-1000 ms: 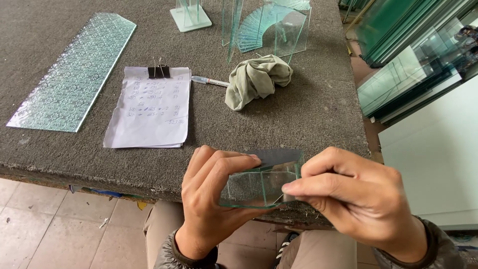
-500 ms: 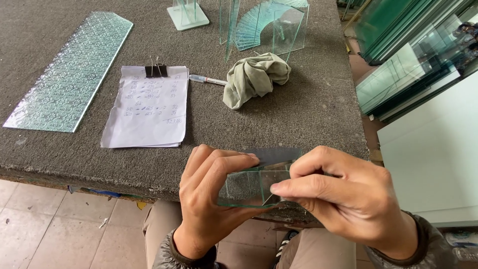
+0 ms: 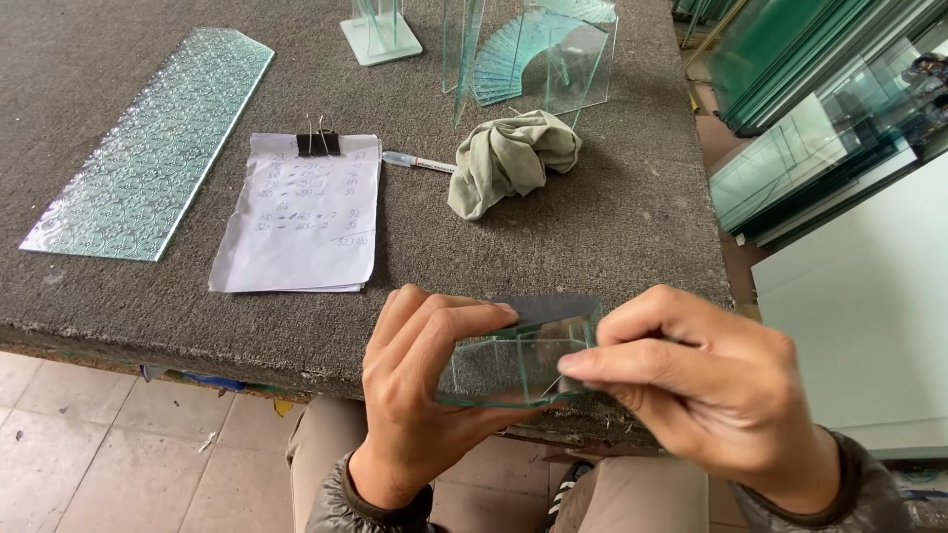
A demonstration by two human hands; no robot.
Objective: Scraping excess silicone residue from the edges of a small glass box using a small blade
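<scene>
Nearest the camera: both hands up in front of the lap, at the near edge of the table (image 3: 612,227). Left hand (image 3: 420,395) cups a small pane of clear glass (image 3: 513,363) from the left, thumb under, fingers curled over the top edge. Right hand (image 3: 711,395) pinches the pane's right end, forefinger laid along the face. Both grips are closed on the pane, neither loose. A dark grey flat piece (image 3: 553,308) sits behind the pane's top edge; cannot tell whether it is held with the glass or lies on the table.

Judgement on handling: the edges look raw, so pads should bear on the faces, not slide along the rims. Keep the pane low over the felt-like top, so a slip lands soft.

Further out: a clipped sheaf of handwritten paper (image 3: 296,212) with a black binder clip (image 3: 318,143); just right of it a pen (image 3: 420,163), then a crumpled grey-green rag (image 3: 509,158).

Far left: long strip of patterned glass (image 3: 148,148), flat. Far edge: upright clear glass pieces (image 3: 563,54) and a small glass stand (image 3: 380,35). Stacked sheet glass (image 3: 820,118) leans off to the right, beyond the table.
</scene>
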